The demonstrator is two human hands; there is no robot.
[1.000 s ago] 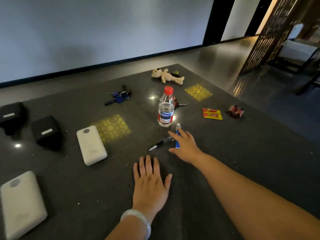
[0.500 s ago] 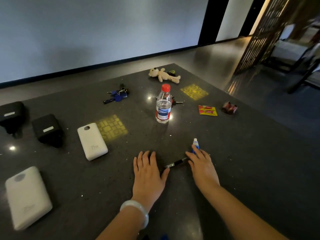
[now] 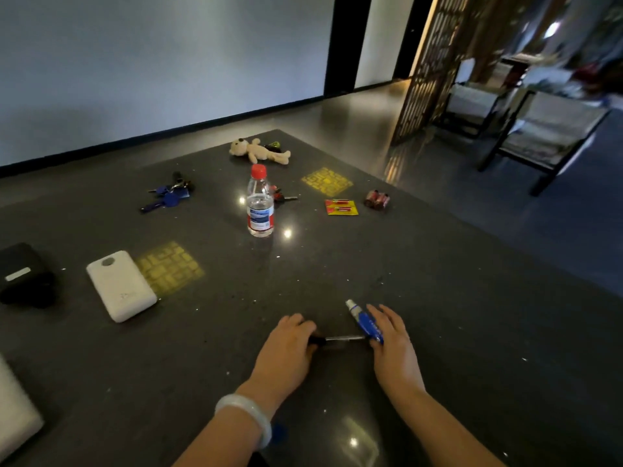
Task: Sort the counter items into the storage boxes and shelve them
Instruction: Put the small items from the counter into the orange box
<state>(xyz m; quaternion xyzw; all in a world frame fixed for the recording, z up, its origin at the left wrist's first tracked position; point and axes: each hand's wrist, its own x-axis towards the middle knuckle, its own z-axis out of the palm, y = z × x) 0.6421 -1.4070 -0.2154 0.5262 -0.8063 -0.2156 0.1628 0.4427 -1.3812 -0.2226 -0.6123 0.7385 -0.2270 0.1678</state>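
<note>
On the dark counter (image 3: 455,298), my left hand (image 3: 286,348) curls its fingers over the black end of a pen (image 3: 344,338) that lies across in front of me. My right hand (image 3: 392,345) rests flat with straight fingers against a blue tube with a white cap (image 3: 365,323), at the pen's other end. Farther back stand a water bottle with a red cap (image 3: 259,207), a teddy bear (image 3: 258,151), blue keys (image 3: 168,195), a yellow battery pack (image 3: 341,207) and loose batteries (image 3: 377,199). No storage box or shelf is in view.
A white power bank (image 3: 121,286) and a black case (image 3: 23,274) lie at the left. Another white power bank (image 3: 13,416) shows at the bottom left edge. More keys (image 3: 285,196) lie behind the bottle. Chairs (image 3: 539,136) and a lattice screen (image 3: 435,62) stand right of the counter.
My right hand has dragged the pen and blue tube from beside the bottle toward me. My left hand, flat before, now curls over the pen's black end. The view has swung right.
</note>
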